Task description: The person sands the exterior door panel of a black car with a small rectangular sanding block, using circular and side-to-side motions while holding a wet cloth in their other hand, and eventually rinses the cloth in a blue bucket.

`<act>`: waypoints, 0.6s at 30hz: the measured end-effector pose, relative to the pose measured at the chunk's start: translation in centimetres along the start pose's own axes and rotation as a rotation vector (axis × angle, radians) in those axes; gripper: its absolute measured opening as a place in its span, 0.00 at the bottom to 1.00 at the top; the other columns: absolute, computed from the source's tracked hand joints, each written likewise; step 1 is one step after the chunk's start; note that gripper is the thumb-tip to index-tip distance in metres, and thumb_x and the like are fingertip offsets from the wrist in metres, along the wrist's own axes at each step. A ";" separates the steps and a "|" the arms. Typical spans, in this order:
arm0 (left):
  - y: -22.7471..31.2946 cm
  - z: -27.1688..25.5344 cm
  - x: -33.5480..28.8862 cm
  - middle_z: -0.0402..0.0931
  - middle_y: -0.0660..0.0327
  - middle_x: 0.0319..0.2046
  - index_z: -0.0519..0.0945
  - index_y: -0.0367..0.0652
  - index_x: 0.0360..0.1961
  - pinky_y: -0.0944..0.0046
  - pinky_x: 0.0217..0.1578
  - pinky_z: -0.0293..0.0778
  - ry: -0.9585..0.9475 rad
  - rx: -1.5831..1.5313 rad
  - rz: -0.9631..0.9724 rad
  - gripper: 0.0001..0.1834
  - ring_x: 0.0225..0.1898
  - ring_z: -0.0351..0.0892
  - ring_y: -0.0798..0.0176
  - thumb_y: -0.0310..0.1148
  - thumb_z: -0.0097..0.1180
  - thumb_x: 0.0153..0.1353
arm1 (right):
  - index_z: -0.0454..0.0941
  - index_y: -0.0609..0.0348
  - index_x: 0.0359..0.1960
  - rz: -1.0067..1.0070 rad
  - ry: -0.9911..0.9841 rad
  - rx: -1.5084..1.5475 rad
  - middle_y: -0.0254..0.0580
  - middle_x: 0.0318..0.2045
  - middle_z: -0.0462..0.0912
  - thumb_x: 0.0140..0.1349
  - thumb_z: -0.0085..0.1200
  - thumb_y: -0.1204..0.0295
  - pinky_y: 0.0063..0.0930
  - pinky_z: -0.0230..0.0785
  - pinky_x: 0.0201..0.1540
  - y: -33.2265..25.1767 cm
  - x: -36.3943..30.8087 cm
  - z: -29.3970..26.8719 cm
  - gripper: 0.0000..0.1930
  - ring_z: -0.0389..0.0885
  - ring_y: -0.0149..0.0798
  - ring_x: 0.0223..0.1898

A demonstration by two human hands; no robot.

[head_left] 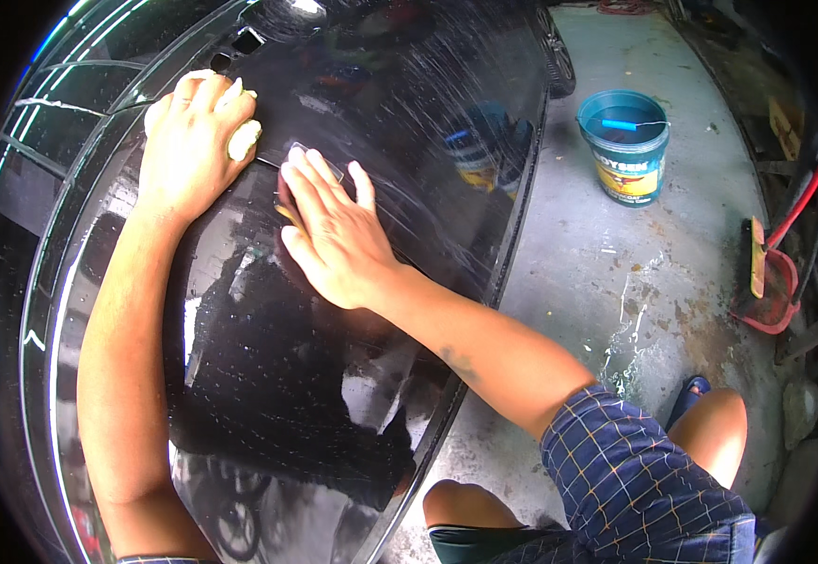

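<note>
A glossy black car door (277, 367), wet with drops and streaks, spans the left and middle of the head view. My left hand (197, 141) is closed round a crumpled pale yellow cloth (243, 140) and rests on the door near the window edge. To its right, my right hand (334, 221) lies on the panel with fingers stretched forward. Under its fingers and thumb is a dark flat piece (286, 193) with a yellowish edge; my hand covers most of it, so its kind is unclear.
A teal bucket (623, 150) with a blue-gripped handle stands on the stained grey floor (569, 282) right of the car. Farther right are a red dustpan (778, 291) and a brush-like tool (757, 258). Two small openings (247, 40) show in the far bodywork. My knees are at lower right.
</note>
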State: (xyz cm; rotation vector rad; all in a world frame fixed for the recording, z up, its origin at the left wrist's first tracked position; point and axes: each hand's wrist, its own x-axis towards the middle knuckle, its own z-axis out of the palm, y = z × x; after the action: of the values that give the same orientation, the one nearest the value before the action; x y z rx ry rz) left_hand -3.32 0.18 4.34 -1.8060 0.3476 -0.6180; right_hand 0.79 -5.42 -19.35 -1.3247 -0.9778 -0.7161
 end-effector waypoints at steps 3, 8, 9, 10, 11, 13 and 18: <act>-0.2 0.2 0.0 0.78 0.56 0.58 0.84 0.51 0.51 0.45 0.64 0.70 0.048 -0.028 -0.034 0.17 0.66 0.73 0.48 0.40 0.69 0.62 | 0.51 0.59 0.83 0.104 -0.131 0.031 0.52 0.85 0.50 0.75 0.51 0.62 0.63 0.30 0.83 2.2 -7.0 -1.2 0.39 0.44 0.50 0.87; 1.0 0.6 0.6 0.78 0.57 0.57 0.84 0.50 0.53 0.47 0.64 0.69 0.062 -0.049 -0.092 0.19 0.66 0.73 0.49 0.40 0.67 0.61 | 0.49 0.65 0.83 0.045 -0.085 0.083 0.59 0.85 0.48 0.74 0.50 0.62 0.62 0.32 0.83 2.6 -7.5 -1.0 0.41 0.43 0.56 0.86; 0.9 0.6 0.4 0.78 0.57 0.57 0.84 0.50 0.53 0.47 0.64 0.69 0.061 -0.044 -0.093 0.19 0.66 0.73 0.49 0.40 0.67 0.61 | 0.52 0.67 0.81 -0.015 -0.044 0.072 0.60 0.83 0.51 0.75 0.50 0.62 0.61 0.36 0.83 1.3 -3.6 -1.0 0.39 0.47 0.58 0.85; 0.7 0.8 0.0 0.79 0.57 0.57 0.84 0.51 0.53 0.47 0.64 0.70 0.052 -0.041 -0.088 0.19 0.66 0.73 0.49 0.41 0.67 0.61 | 0.55 0.68 0.79 -0.065 0.014 0.063 0.61 0.82 0.54 0.75 0.49 0.62 0.63 0.38 0.82 0.4 -0.5 -0.4 0.37 0.50 0.58 0.84; 0.4 1.0 -0.2 0.79 0.57 0.57 0.84 0.51 0.53 0.48 0.64 0.70 0.054 -0.046 -0.082 0.19 0.66 0.73 0.49 0.40 0.68 0.61 | 0.56 0.67 0.79 -0.072 -0.021 0.015 0.58 0.82 0.56 0.76 0.47 0.61 0.62 0.37 0.81 0.3 1.4 0.0 0.35 0.50 0.56 0.84; 0.0 1.1 -0.6 0.79 0.57 0.58 0.84 0.51 0.53 0.48 0.64 0.71 0.062 -0.051 -0.071 0.20 0.66 0.73 0.49 0.40 0.68 0.60 | 0.56 0.63 0.80 -0.061 -0.057 0.026 0.55 0.83 0.55 0.78 0.45 0.60 0.62 0.36 0.81 0.6 -0.1 0.0 0.34 0.50 0.54 0.84; 0.8 0.2 0.8 0.78 0.56 0.59 0.84 0.50 0.53 0.48 0.64 0.71 0.031 -0.059 -0.103 0.22 0.67 0.73 0.48 0.37 0.71 0.57 | 0.47 0.59 0.85 0.116 -0.131 0.064 0.52 0.86 0.45 0.76 0.46 0.58 0.61 0.30 0.82 6.2 -13.3 -1.4 0.41 0.41 0.50 0.87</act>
State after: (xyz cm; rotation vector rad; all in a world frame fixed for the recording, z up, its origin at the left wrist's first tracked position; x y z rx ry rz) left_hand -2.44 -0.34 3.70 -1.8819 0.2976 -0.7147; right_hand 0.57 -7.30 -33.95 -1.3738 -1.0109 -0.5109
